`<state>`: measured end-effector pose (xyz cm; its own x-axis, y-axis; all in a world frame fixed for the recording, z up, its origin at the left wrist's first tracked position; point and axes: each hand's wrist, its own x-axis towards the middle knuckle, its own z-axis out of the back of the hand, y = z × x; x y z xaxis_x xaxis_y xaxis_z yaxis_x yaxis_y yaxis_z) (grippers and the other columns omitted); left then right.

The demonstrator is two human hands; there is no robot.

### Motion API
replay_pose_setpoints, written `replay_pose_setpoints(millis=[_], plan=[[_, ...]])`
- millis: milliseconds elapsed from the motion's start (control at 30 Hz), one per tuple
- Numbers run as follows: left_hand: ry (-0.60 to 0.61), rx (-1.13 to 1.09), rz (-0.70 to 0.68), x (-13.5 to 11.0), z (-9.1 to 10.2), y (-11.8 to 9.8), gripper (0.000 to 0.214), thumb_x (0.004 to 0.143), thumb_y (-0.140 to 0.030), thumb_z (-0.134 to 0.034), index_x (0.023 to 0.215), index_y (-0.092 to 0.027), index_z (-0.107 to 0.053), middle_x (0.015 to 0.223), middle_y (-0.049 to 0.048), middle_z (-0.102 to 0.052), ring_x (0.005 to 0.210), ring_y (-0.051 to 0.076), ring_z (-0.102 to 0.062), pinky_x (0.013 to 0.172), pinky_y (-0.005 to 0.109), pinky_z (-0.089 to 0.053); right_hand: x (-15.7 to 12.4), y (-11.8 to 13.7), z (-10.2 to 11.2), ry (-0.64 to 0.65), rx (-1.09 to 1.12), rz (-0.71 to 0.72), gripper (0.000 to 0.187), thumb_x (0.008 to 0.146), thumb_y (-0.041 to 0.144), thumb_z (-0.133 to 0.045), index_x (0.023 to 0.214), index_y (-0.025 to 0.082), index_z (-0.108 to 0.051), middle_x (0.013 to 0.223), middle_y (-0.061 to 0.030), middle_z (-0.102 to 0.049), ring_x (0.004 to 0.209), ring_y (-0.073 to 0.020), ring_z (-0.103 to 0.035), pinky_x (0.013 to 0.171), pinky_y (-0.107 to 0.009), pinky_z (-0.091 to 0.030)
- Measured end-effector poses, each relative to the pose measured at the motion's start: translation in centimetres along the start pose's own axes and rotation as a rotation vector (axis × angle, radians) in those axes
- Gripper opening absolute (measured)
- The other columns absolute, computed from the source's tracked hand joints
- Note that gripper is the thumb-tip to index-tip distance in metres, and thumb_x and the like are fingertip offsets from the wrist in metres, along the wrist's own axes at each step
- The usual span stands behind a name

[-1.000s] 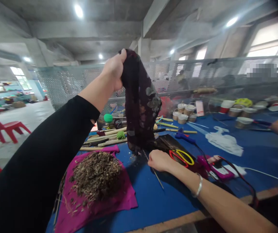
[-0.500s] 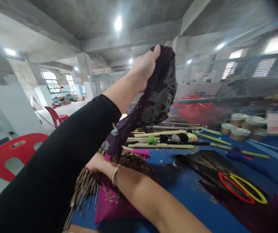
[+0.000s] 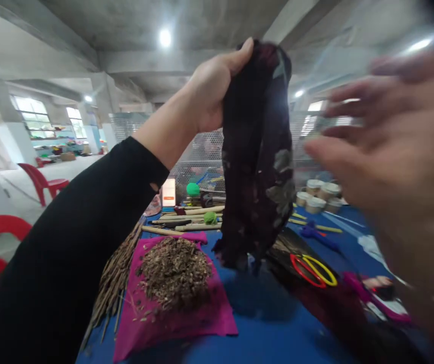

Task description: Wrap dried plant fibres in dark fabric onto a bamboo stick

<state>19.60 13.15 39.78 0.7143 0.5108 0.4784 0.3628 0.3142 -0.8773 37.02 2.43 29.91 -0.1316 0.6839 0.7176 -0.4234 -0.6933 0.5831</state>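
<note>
My left hand (image 3: 215, 88) is raised in the middle, thumb on top, gripping a dark patterned cloth strip (image 3: 257, 151). The cloth hangs in long folds over the table, with grey leaf-like patches on its right side. My right hand (image 3: 395, 136) is up at the right, blurred, its fingers apart with nothing seen in them. Below and left of the cloth, a heap of dry brown plant bits (image 3: 177, 270) lies on a magenta cloth (image 3: 217, 321). A bundle of thin brown sticks (image 3: 113, 273) lies to its left.
Red-and-yellow-handled scissors (image 3: 317, 270) lie on the blue table (image 3: 273, 344). A glue gun (image 3: 317, 235) rests behind them. Bamboo sticks and a green yarn ball (image 3: 210, 218) are at the back, with lidded tubs (image 3: 315, 205) to the right. A red chair (image 3: 0, 235) stands at left.
My right hand has left the area by the sticks and risen to the far right. The strip in my left hand now hangs straight down, and the view has turned right.
</note>
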Motion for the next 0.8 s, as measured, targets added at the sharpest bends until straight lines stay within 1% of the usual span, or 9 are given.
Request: replay_pose_setpoints(millis=[33,67,167,233,333,400,533,667,800], plan=[[0.043,-0.041,0.012,0.1,-1.0,0.7,0.056,0.094,-0.037,-0.017,0.073,-0.011,-0.061,0.075,0.003,-0.067,0.095,0.023,-0.062,0.079,0.034,-0.05,1.3,-1.0,0.7,-0.135,-0.008,-0.007,0.077,0.067,0.031,-0.068,0.131,0.043,-0.028,0.133,0.0075,-0.047,0.125,-0.0234,-0.038,0.092,-0.031,-0.04],[0.063,-0.073,0.027,0.2,-1.9,1.4,0.055,0.094,-0.037,-0.018,0.075,-0.011,-0.062,0.075,0.0039,-0.067,0.094,0.023,-0.062,0.08,0.035,-0.05,2.4,-2.3,1.1,-0.103,0.023,-0.038,0.082,0.064,0.029,-0.071,0.134,0.035,-0.028,0.132,0.0019,-0.049,0.121,-0.0237,-0.044,0.092,-0.032,-0.043],[0.016,-0.092,0.1,0.2,-2.6,4.6,0.046,0.093,-0.039,-0.029,0.078,-0.011,-0.062,0.075,0.0068,-0.068,0.082,0.02,-0.064,0.079,0.034,-0.051,3.8,-7.2,2.2,0.283,0.192,-0.333,0.058,0.06,0.033,-0.073,0.111,0.013,-0.055,0.109,-0.01,-0.064,0.095,-0.0251,-0.061,0.082,-0.038,-0.051],[-0.107,-0.019,0.155,0.2,-1.5,7.2,0.036,0.089,-0.039,-0.04,0.08,-0.012,-0.062,0.075,0.0073,-0.067,0.075,0.02,-0.063,0.072,0.034,-0.052,3.2,-10.4,3.2,0.366,0.232,-0.475,0.048,0.051,0.029,-0.078,0.092,0.012,-0.061,0.09,-0.0078,-0.069,0.079,-0.022,-0.065,0.074,-0.035,-0.054],[-0.236,0.121,0.24,0.5,1.6,11.1,0.025,0.083,-0.038,-0.051,0.083,-0.015,-0.061,0.075,0.0064,-0.066,0.069,0.017,-0.061,0.062,0.028,-0.05,2.3,-14.1,5.3,0.312,0.17,-0.635,0.042,0.055,0.036,-0.076,0.087,0.014,-0.061,0.076,-0.0039,-0.068,0.064,-0.0171,-0.063,0.064,-0.031,-0.053],[-0.29,0.278,0.274,1.0,3.7,13.1,0.022,0.083,-0.037,-0.053,0.078,-0.016,-0.061,0.068,0.004,-0.062,0.058,0.014,-0.056,0.054,0.025,-0.045,2.6,-15.6,6.8,0.237,0.042,-0.6,0.039,0.06,0.041,-0.072,0.088,0.015,-0.061,0.074,-0.0018,-0.067,0.062,-0.0147,-0.061,0.062,-0.028,-0.05],[-0.335,0.688,0.222,2.2,5.9,14.5,0.024,0.08,-0.036,-0.056,0.066,-0.017,-0.061,0.047,-0.0019,-0.046,0.04,0.008,-0.037,0.041,0.021,-0.031,4.9,-16.0,8.9,0.06,-0.417,-0.313,0.026,0.061,0.037,-0.068,0.071,0.014,-0.059,0.06,0.0052,-0.053,0.06,-0.01,-0.049,0.061,-0.022,-0.04],[-0.413,0.706,0.132,2.4,5.5,14.0,0.019,0.077,-0.033,-0.058,0.069,-0.017,-0.061,0.053,-0.0016,-0.049,0.047,0.008,-0.041,0.044,0.02,-0.037,5.9,-14.0,9.7,-0.069,-0.634,-0.194,0.022,0.062,0.033,-0.065,0.063,0.015,-0.055,0.054,0.007,-0.042,0.056,-0.0083,-0.04,0.057,-0.021,-0.033],[-0.354,0.593,0.003,-0.3,3.7,14.1,0.02,0.078,-0.035,-0.055,0.072,-0.017,-0.061,0.072,0.0015,-0.062,0.069,0.013,-0.055,0.066,0.026,-0.049,2.8,-11.6,10.0,-0.046,-0.61,-0.189,0.02,0.063,0.033,-0.063,0.07,0.015,-0.057,0.058,0.0045,-0.048,0.058,-0.0104,-0.044,0.058,-0.022,-0.034]])
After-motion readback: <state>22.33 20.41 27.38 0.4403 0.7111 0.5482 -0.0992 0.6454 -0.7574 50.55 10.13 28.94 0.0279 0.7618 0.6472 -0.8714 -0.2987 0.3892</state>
